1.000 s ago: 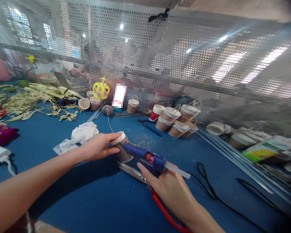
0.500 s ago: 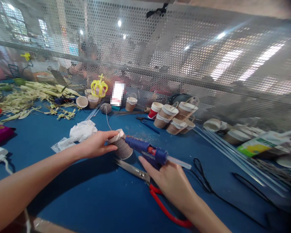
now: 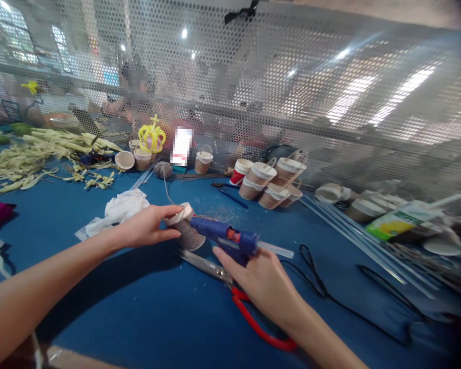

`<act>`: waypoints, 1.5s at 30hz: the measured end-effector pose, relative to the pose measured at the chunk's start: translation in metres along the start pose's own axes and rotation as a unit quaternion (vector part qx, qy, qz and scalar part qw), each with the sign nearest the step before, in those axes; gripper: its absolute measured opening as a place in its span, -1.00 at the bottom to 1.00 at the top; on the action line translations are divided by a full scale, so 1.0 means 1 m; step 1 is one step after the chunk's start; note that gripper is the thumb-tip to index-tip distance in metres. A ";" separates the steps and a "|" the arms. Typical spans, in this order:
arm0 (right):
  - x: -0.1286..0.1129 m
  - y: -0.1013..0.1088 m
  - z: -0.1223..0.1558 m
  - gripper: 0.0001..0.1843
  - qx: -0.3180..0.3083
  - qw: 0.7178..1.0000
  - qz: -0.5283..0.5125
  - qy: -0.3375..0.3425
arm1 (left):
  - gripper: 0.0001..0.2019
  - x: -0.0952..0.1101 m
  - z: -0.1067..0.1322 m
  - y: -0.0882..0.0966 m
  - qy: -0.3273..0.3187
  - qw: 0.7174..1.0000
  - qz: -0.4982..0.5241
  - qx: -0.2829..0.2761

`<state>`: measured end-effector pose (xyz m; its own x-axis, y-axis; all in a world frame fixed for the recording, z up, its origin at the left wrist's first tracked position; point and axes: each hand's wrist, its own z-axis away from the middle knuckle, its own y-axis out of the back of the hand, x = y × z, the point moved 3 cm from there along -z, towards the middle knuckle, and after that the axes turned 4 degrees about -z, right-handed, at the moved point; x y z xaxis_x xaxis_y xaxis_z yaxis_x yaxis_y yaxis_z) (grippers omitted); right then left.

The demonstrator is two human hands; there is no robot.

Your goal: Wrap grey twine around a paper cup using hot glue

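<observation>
My left hand (image 3: 153, 225) grips the white rim of a small paper cup (image 3: 192, 234) wrapped in grey-brown yarn, which tilts above the table. A strand runs from the cup back to a grey yarn ball (image 3: 163, 169). Wrapped round the handle of a blue glue gun (image 3: 225, 233) is my right hand (image 3: 267, 282). The gun's nozzle points left and meets or nearly meets the cup near its rim; a clear glue stick (image 3: 275, 249) pokes out of its back. Beneath the gun lie scissors (image 3: 207, 266) with red handles, partly hidden by my right hand.
Yarn-wrapped cups (image 3: 272, 196) are stacked at the back beside pliers (image 3: 230, 195). Clear glue sticks (image 3: 353, 238) and a black cord (image 3: 330, 297) lie to the right. A crumpled white bag (image 3: 125, 206) and husk strips (image 3: 19, 159) are left. A perforated metal screen (image 3: 215, 87) borders the table.
The whole view has shifted slightly, so everything appears a little further left. Both hands keep their holds on the cup and the glue gun, with hardly any movement between them.
</observation>
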<state>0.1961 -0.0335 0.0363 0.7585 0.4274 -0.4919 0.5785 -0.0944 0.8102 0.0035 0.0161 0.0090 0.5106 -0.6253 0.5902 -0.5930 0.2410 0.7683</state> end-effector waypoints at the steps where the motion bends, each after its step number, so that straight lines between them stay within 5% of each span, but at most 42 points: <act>1: 0.000 0.000 0.000 -0.75 0.003 1.000 -0.004 -0.002 | -0.67 0.000 0.000 0.000 0.004 1.000 0.000 0.003; 5: 0.002 -0.001 0.000 -0.75 0.000 1.000 -0.012 -0.012 | -0.68 -0.002 0.000 0.000 0.038 0.999 -0.013 0.016; 19: 0.003 -0.003 0.003 -0.75 -0.006 0.999 -0.035 -0.024 | -0.73 0.001 0.000 0.001 0.001 1.000 0.000 0.009; 24: 0.009 -0.001 0.000 -0.75 0.005 0.998 -0.043 -0.043 | -0.65 -0.004 0.000 0.000 0.050 0.998 -0.017 0.016; 45: 0.007 0.000 -0.002 -0.80 0.021 0.997 -0.068 -0.042 | -0.47 -0.013 0.003 -0.002 0.033 0.999 -0.015 0.016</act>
<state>0.2008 -0.0285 0.0330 0.6937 0.3618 -0.6228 0.6884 -0.0787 0.7210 -0.0036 0.0218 -0.0014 0.5669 -0.5820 0.5831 -0.5961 0.1987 0.7779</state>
